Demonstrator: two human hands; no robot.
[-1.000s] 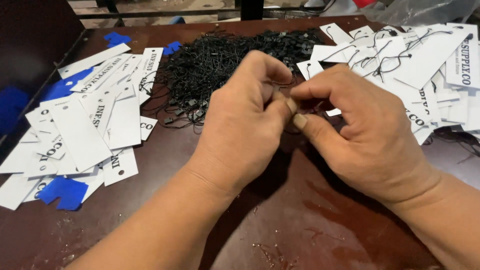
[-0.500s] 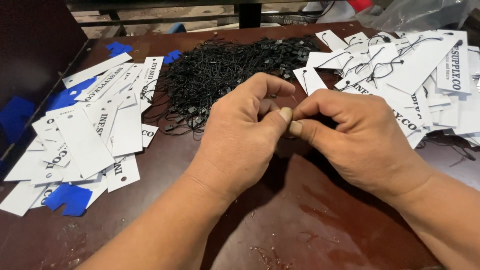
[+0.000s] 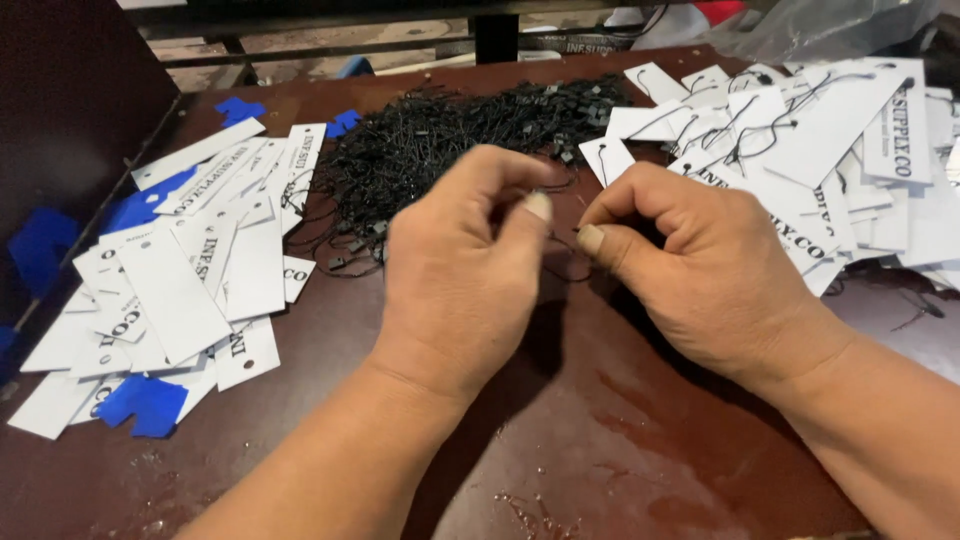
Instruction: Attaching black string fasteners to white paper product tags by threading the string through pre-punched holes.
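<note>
My left hand (image 3: pixel 460 270) and my right hand (image 3: pixel 695 265) hover close together over the middle of a dark red-brown table (image 3: pixel 620 440). Between their pinched fingertips runs a thin black string loop (image 3: pixel 562 245); each hand holds one end of it. Just behind the hands lies a big heap of black string fasteners (image 3: pixel 450 140). White paper tags without strings (image 3: pixel 190 270) are spread to the left. White tags with black strings attached (image 3: pixel 800 140) are piled to the right, behind my right hand.
Blue paper scraps (image 3: pixel 145 400) lie among the left tags and at the table's far left. A dark board (image 3: pixel 70 110) stands along the left edge. A metal frame and clear plastic bag (image 3: pixel 820 25) sit beyond the table's far edge.
My hands have drawn slightly apart, and the thin black string now shows stretched between the fingertips. The view has shifted a little lower over the table.
</note>
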